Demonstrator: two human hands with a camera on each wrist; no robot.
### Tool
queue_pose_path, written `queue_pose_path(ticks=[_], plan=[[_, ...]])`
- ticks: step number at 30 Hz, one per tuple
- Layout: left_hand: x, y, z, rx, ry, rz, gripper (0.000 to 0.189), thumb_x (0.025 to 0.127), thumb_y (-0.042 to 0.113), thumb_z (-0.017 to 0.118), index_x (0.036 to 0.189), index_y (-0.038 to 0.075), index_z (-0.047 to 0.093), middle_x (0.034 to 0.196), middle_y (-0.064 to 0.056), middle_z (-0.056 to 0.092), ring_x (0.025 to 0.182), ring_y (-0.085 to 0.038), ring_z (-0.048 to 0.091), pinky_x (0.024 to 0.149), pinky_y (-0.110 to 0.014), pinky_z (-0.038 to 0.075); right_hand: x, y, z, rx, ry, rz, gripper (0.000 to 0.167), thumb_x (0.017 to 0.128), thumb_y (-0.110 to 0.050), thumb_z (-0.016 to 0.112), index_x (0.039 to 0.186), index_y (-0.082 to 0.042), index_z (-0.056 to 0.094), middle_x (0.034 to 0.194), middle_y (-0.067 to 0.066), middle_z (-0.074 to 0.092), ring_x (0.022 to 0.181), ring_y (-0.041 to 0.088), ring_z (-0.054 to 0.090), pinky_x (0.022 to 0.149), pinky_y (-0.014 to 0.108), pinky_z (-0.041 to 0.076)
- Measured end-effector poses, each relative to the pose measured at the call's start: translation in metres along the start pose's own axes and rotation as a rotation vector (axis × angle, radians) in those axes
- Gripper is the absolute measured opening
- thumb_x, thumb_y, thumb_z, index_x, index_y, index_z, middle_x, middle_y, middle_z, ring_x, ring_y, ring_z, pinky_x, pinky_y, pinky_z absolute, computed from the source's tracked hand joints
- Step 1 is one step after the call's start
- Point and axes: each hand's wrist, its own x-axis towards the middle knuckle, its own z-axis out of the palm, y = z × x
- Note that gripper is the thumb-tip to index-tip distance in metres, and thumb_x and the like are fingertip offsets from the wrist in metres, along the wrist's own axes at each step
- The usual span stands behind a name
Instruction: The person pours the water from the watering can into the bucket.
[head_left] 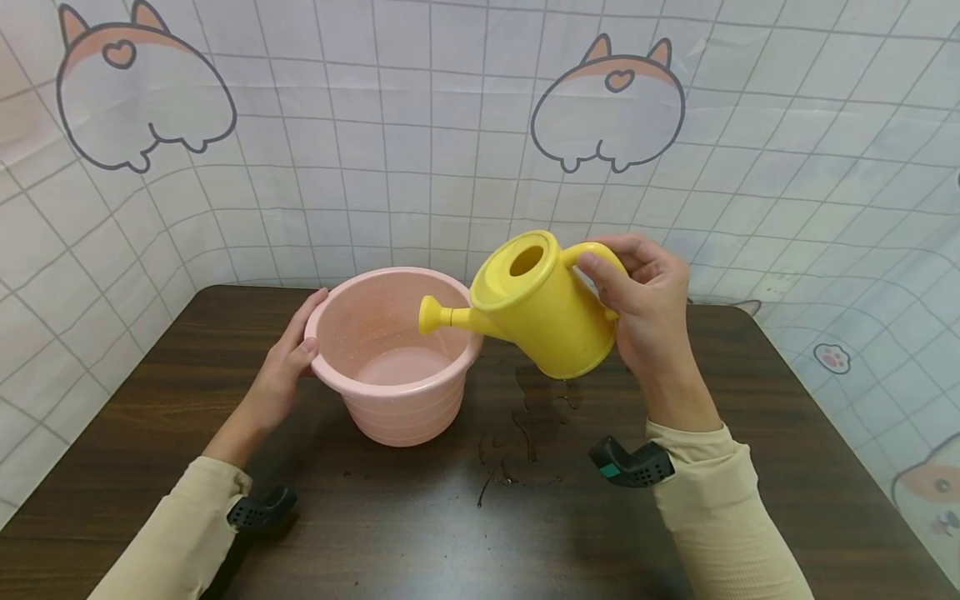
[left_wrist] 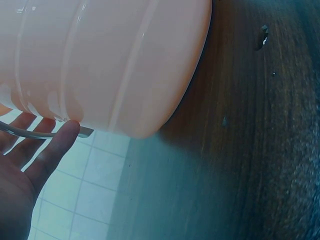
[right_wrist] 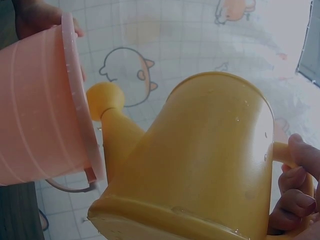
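Observation:
A pink plastic bucket (head_left: 405, 408) stands on the dark wooden table, its mouth open upward. My left hand (head_left: 281, 367) rests against the left side of its rim. In the left wrist view the thumb (left_wrist: 65, 137) touches the bucket's outer wall beside its grey carrying handle (left_wrist: 30, 132). My right hand (head_left: 648, 287) grips the handle of a yellow watering can (head_left: 555, 317), held above the table and tilted left. Its spout head (head_left: 430, 315) reaches over the bucket's right rim. The bucket's inside shows wet spots; how much water it holds I cannot tell.
Puddles and drops of water (head_left: 525, 425) lie on the tabletop (head_left: 420, 533) to the right of the bucket. A white gridded cloth (head_left: 375, 142) with cartoon animals hangs behind and along the sides. Black devices (head_left: 633, 462) are worn on both wrists.

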Motion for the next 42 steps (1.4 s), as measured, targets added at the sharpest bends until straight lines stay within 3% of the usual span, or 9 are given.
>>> queue_pose_path(ticks=[18,42], plan=[[0.0005,0.0011,0.0002,-0.005,-0.001,-0.010,0.055,0.101,0.031,0.029,0.155,0.028,0.020,0.157,-0.009,0.026,0.121,-0.012,0.046,0.080,-0.021,0.049,0.0001,0.0014,0.0003,0.011,-0.002,-0.003,0.008,0.083,0.000,0.070,0.091,-0.001,0.071,0.078,0.002,0.070,0.056,0.014,0.036,0.058,0.032,0.022],[-0.0001,-0.0011,-0.0005,-0.014,-0.002,-0.011,0.055,0.101,0.031,0.029,0.155,0.027,0.020,0.157,-0.009,0.026,0.119,-0.011,0.047,0.079,-0.022,0.049,-0.0003,0.0038,0.0016,0.010,-0.001,-0.004,0.007,0.083,0.001,0.070,0.089,-0.002,0.072,0.077,0.001,0.071,0.052,0.013,0.034,0.050,0.025,0.024]])
